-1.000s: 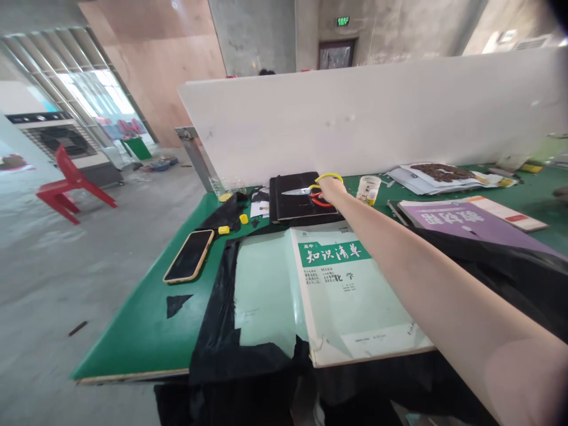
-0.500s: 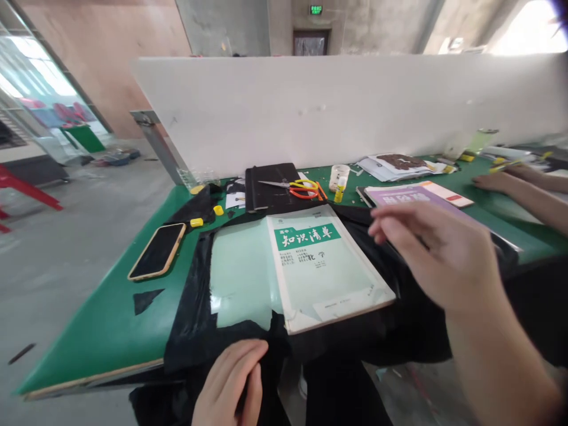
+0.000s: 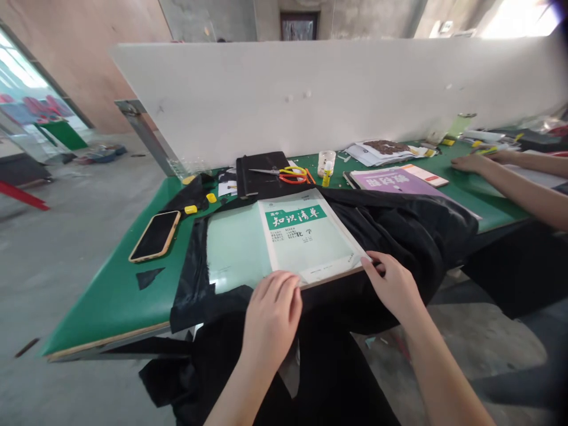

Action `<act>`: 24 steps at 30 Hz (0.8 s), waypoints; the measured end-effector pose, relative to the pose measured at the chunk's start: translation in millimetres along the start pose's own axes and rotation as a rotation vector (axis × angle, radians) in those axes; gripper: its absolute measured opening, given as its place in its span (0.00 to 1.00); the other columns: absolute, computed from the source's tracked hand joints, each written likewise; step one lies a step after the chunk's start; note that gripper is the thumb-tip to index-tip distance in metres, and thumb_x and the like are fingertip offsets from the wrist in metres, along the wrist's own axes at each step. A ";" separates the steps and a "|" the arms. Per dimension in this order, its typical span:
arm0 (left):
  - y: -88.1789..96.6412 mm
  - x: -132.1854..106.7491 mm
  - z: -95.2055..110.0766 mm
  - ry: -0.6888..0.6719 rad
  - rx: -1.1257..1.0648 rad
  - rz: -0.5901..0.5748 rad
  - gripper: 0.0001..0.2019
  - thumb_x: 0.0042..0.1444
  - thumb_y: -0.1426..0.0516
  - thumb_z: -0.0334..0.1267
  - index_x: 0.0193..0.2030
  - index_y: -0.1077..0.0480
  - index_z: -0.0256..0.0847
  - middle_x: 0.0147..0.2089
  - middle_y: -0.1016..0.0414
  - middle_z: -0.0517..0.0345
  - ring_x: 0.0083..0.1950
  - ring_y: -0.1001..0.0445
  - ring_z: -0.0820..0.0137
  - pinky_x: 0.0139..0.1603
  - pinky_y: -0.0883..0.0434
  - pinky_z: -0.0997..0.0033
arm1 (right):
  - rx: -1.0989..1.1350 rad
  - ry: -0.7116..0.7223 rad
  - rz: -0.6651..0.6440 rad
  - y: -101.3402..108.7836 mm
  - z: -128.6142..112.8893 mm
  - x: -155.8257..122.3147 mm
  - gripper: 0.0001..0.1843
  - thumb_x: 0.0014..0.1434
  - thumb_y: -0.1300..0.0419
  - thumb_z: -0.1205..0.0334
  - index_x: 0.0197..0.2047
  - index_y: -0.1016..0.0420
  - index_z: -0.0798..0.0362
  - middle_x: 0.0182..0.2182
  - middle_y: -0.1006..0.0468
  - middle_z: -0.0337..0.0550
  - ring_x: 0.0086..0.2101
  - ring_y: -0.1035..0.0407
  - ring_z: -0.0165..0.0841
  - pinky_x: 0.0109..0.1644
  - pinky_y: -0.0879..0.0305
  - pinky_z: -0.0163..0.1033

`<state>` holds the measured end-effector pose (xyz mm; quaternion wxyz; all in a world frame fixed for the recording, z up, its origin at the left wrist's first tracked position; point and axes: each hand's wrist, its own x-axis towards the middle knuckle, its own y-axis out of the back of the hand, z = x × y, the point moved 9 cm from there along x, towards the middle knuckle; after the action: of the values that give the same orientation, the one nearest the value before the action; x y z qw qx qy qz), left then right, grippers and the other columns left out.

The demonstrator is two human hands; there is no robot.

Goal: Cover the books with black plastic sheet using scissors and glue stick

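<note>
A book (image 3: 306,231) with a pale cover and a green title band lies with its cover opened out to the left, on black cloth (image 3: 195,296) spread over the table edge. The opened-out cover (image 3: 235,242) is plain pale green, and black cloth overlaps its left and lower edges. My right hand (image 3: 393,281) pinches the book's lower right corner between thumb and fingers. At the lower end of the spine, my left hand (image 3: 275,307) is closed over the book's near edge, its thumb partly hidden.
A phone (image 3: 156,235) and a black scrap (image 3: 148,278) lie at left. Behind the book are scissors (image 3: 284,173) on a black notebook (image 3: 261,163), and a glue stick (image 3: 327,176). A purple book (image 3: 394,182) lies at right, near another person's hand (image 3: 470,163). A white partition (image 3: 310,100) stands behind.
My right hand has come down from the air onto the book's lower right corner. My left hand has moved up and right from below the cloth to the book's near edge.
</note>
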<state>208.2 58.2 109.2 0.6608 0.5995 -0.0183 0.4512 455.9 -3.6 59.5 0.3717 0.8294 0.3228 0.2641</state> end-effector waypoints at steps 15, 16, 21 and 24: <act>-78.5 69.7 48.4 -0.100 0.210 -0.353 0.10 0.58 0.45 0.41 0.39 0.31 0.35 0.38 0.30 0.50 0.42 0.30 0.60 0.33 0.30 0.66 | 1.053 -0.188 -0.085 1.4 -12.5 2.0 0.16 0.55 0.43 0.55 0.43 0.26 0.54 0.42 0.22 0.52 0.41 0.25 0.40 0.37 0.31 0.40; -78.7 70.3 47.7 -0.121 0.206 -0.368 0.10 0.60 0.46 0.40 0.39 0.30 0.35 0.38 0.30 0.50 0.41 0.29 0.60 0.34 0.30 0.67 | 1.073 -0.167 -0.093 1.4 -13.2 1.3 0.16 0.56 0.43 0.55 0.44 0.26 0.54 0.44 0.22 0.52 0.42 0.25 0.40 0.39 0.30 0.41; -74.3 71.6 46.4 -0.170 0.256 -0.332 0.24 0.63 0.52 0.35 0.65 0.46 0.35 0.36 0.28 0.51 0.37 0.28 0.65 0.35 0.31 0.71 | 0.494 -0.066 0.031 13.3 2.5 -2.0 0.16 0.58 0.47 0.55 0.45 0.26 0.51 0.45 0.23 0.49 0.40 0.27 0.41 0.44 0.32 0.49; -75.3 70.6 48.4 -0.200 0.301 -0.336 0.30 0.62 0.54 0.29 0.69 0.56 0.45 0.36 0.29 0.53 0.33 0.28 0.68 0.33 0.33 0.73 | 0.173 -0.025 0.035 11.8 4.8 -7.1 0.15 0.59 0.49 0.54 0.42 0.24 0.48 0.39 0.21 0.46 0.38 0.27 0.42 0.46 0.34 0.52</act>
<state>321.7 69.1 104.3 0.6246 0.7275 0.0839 0.2711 458.5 -17.0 64.5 0.2980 0.8671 0.3253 0.2313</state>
